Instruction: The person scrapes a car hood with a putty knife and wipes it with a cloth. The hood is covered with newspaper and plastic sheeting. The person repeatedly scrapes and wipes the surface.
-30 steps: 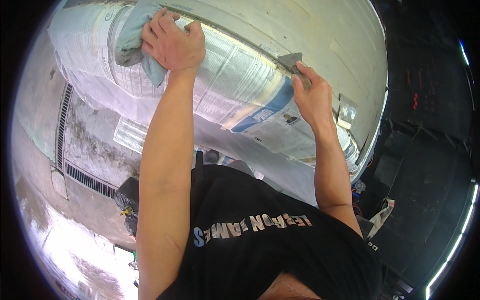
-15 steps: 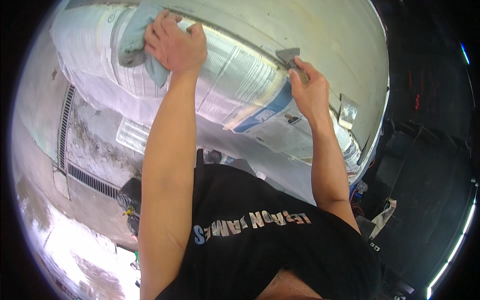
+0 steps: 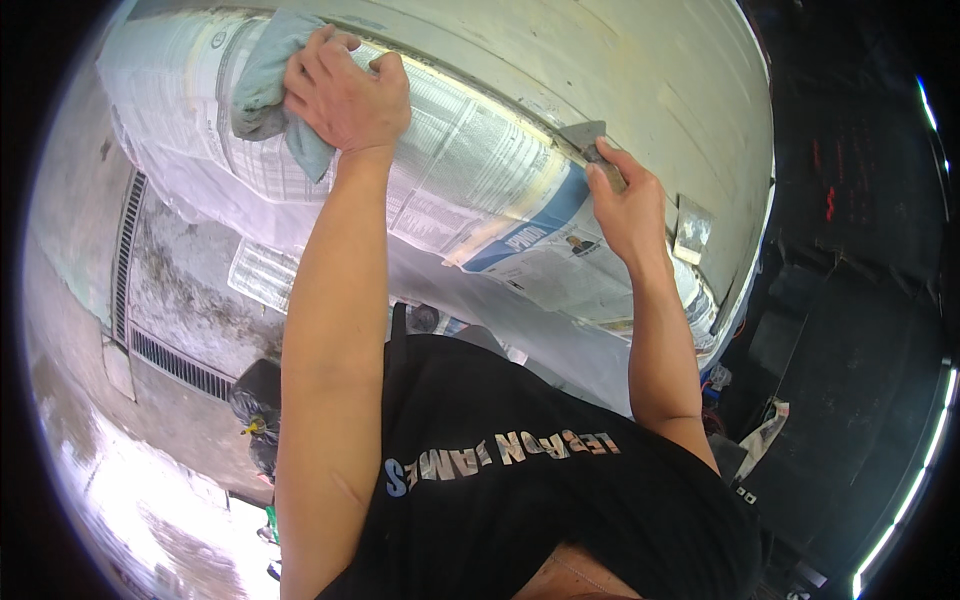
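Note:
My left hand [image 3: 350, 98] is closed on a crumpled light-blue cloth [image 3: 268, 88], pressed against newspaper [image 3: 450, 130] at the upper left. Part of the cloth lies hidden under the fingers. To the right, my right hand [image 3: 632, 205] grips a putty knife [image 3: 608, 168] by its short handle. Its grey, wide blade touches or hovers just over the lower edge of a pale, smudged panel [image 3: 640, 70], beside the strip where the newspaper begins; contact cannot be made out.
A second flat spreader blade [image 3: 693, 230] rests on the panel right of my right hand. Thin plastic sheeting [image 3: 430, 270] hangs below the newspaper. A floor drain grate [image 3: 180, 362] and a black bag [image 3: 258, 400] lie at the left. Dark surfaces fill the right side.
My right hand and the putty knife have shifted slightly toward me and to the right along the panel edge. My left hand stays on the cloth, nearly in place.

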The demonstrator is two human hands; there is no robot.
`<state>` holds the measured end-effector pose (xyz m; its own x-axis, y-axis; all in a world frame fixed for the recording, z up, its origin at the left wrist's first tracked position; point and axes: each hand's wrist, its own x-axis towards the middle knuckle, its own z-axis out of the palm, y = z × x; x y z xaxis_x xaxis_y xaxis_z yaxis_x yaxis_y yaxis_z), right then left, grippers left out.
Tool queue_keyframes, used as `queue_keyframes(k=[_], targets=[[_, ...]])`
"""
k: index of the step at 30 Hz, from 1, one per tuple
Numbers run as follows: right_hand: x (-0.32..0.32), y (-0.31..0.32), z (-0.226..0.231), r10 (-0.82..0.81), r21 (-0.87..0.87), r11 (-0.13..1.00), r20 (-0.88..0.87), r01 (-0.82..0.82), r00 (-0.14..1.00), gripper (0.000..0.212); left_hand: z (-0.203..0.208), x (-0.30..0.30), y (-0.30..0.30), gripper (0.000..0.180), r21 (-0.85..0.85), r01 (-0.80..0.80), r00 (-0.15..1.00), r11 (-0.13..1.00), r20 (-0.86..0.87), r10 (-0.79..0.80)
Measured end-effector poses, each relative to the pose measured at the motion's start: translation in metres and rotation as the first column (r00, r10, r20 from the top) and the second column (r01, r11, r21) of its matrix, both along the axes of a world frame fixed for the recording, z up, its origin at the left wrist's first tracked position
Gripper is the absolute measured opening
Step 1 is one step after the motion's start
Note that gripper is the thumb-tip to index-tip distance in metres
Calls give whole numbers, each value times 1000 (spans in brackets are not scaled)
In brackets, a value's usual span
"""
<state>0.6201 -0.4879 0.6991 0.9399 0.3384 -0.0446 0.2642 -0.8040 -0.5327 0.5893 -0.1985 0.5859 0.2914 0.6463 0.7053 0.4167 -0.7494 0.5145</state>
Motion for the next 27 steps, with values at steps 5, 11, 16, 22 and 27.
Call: queue_keyframes(k=[5,11,16,22,27], targets=[[2,-4,-3,14,23,1000,11,-15,1000,40,2,-2,-2,32,-37,2,1000,999,-20,-3],[2,4,4,6,12,1000,15,-6,1000,39,4,-1,0,32,-14,8,1000,1000,-11,-8],[3,2,-3,-7,39,999,25,6,1000,39,3,0,-3,32,-17,9,1000,1000,-20,-9],[-1,4,-3,-2,10,1000,-1,2,1000,39,2,0,-1,32,-17,0,1000,1000,-20,-1],[2,-2,-1,-24,49,999,56,21,998,39,4,-1,-2,33,-53,5,999,999,-41,-8]])
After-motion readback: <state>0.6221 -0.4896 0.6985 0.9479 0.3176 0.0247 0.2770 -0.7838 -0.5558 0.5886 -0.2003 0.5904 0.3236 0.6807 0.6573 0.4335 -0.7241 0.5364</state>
